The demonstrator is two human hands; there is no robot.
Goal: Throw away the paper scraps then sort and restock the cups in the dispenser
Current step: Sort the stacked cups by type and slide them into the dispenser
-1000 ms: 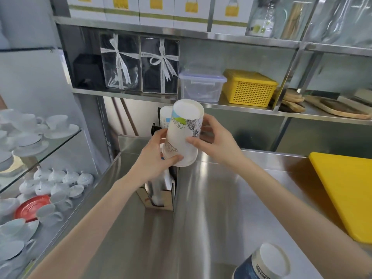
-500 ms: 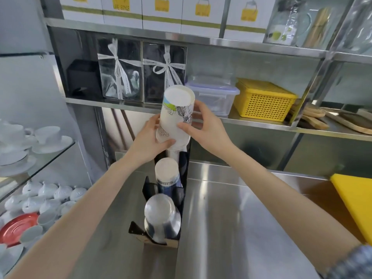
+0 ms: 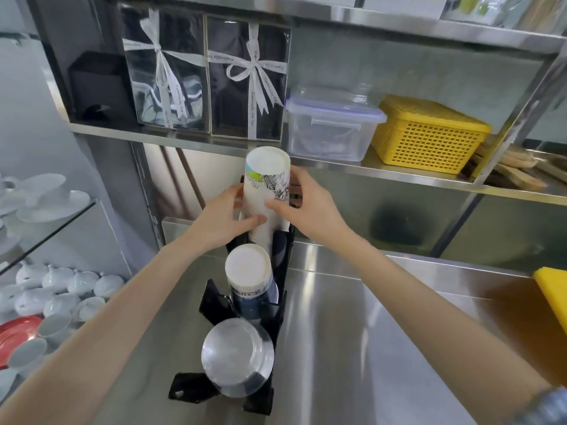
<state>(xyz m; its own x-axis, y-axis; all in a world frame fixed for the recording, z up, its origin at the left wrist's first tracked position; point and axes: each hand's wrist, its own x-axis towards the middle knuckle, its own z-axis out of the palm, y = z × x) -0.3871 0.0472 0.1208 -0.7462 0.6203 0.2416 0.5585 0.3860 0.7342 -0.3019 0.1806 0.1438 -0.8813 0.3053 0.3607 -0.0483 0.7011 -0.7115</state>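
Observation:
A stack of white printed paper cups (image 3: 266, 185), bottoms up, stands in the rear slot of the black cup dispenser (image 3: 280, 305) on the steel counter. My left hand (image 3: 225, 214) grips its left side and my right hand (image 3: 302, 207) grips its right side. In the middle slot sits a stack of white-and-dark-blue cups (image 3: 249, 280). The front slot holds clear plastic cups (image 3: 237, 357). The lower part of the printed stack is hidden behind my hands and the dispenser.
A steel shelf above carries two ribboned gift boxes (image 3: 202, 75), a clear lidded container (image 3: 331, 124) and a yellow basket (image 3: 429, 133). White cups and saucers (image 3: 58, 289) fill glass shelves at left. A yellow cutting board (image 3: 552, 289) lies at right on the counter (image 3: 383, 348).
The printed cup stack has gone from tilted above the counter to upright and lower, down into the dispenser's rear slot. Both hands stayed on it. The view has closed in on the dispenser.

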